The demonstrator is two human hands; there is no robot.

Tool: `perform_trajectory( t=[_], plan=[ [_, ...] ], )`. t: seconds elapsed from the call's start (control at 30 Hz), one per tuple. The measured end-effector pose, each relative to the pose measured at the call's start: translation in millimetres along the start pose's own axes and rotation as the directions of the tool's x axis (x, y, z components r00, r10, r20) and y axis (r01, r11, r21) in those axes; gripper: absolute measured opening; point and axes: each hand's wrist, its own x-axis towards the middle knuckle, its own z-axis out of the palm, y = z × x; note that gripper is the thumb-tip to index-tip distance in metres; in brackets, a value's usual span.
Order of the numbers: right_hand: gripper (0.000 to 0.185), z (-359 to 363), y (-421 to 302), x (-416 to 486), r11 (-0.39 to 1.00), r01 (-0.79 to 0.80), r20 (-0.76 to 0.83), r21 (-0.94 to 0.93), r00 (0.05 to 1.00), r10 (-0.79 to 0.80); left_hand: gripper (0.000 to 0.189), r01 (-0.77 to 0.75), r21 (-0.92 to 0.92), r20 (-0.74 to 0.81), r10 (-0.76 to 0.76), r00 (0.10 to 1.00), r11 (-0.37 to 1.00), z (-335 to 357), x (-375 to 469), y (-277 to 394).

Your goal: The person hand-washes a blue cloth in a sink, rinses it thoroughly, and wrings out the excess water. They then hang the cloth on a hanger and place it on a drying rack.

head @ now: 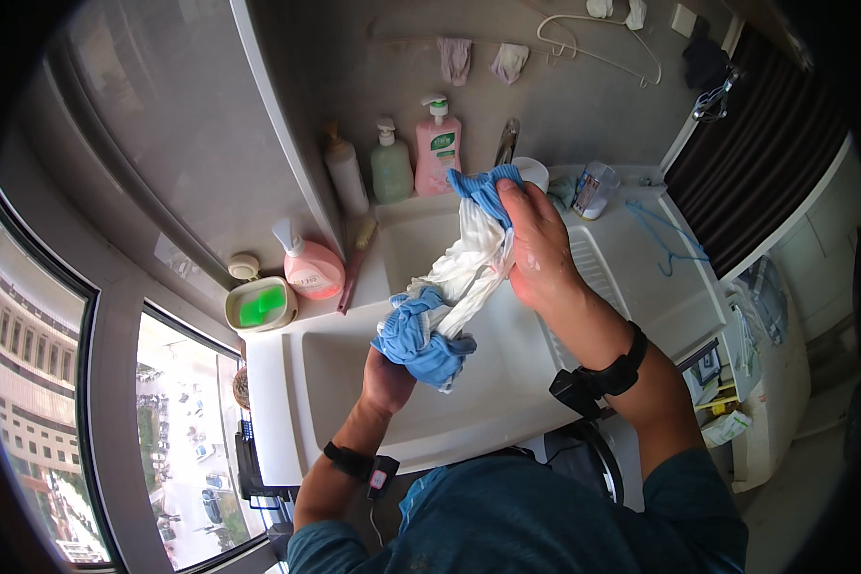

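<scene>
A wet-looking blue and white garment (466, 265) is stretched between my hands above a white laundry sink (502, 359). My left hand (389, 380) holds its bunched blue lower end from below. Higher and to the right, my right hand (538, 240) grips the blue ribbed end, with the thumb on top and small suds or drops on the skin. White twisted cloth runs between the two ends. The fingers of my left hand are mostly hidden under the cloth. Straps with small black devices sit on both forearms.
Pump bottles, including a pink one (438, 154), stand along the back wall. Left of the basin are a pink detergent bottle (314, 271), a brush (359, 265) and a soap dish (261, 304). A ribbed washboard (595, 265), clear jar (595, 190) and blue hanger (666, 237) lie right.
</scene>
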Motion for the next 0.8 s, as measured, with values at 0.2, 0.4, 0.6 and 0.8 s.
perform_trajectory(
  t=[0.2, 0.4, 0.6, 0.8],
  plan=[
    [0.031, -64, 40, -25, 0.942, -0.088, -0.093, -0.322, 0.994, 0.062, 0.051, -0.053, 0.065, -0.076, 0.058, 0.995, 0.996, 19, -1, 34],
    [0.047, -128, 120, -61, 0.598, -0.472, -0.084, -0.647, 0.825, 0.560, 0.048, 0.007, 0.155, -0.171, 0.020, 0.985, 0.988, 6, 5, 43],
    [0.068, -111, 120, -48, 0.853, -0.406, 0.233, -0.327, 0.840, 0.489, 0.047, 0.069, 0.184, -0.026, -0.065, 0.998, 0.980, 5, 7, 40],
    [0.035, -71, 86, -51, 0.866, -0.286, 0.257, -0.409, 0.875, 0.411, 0.048, 0.134, 0.158, -0.039, -0.130, 0.991, 0.978, 21, -4, 43]
  ],
)
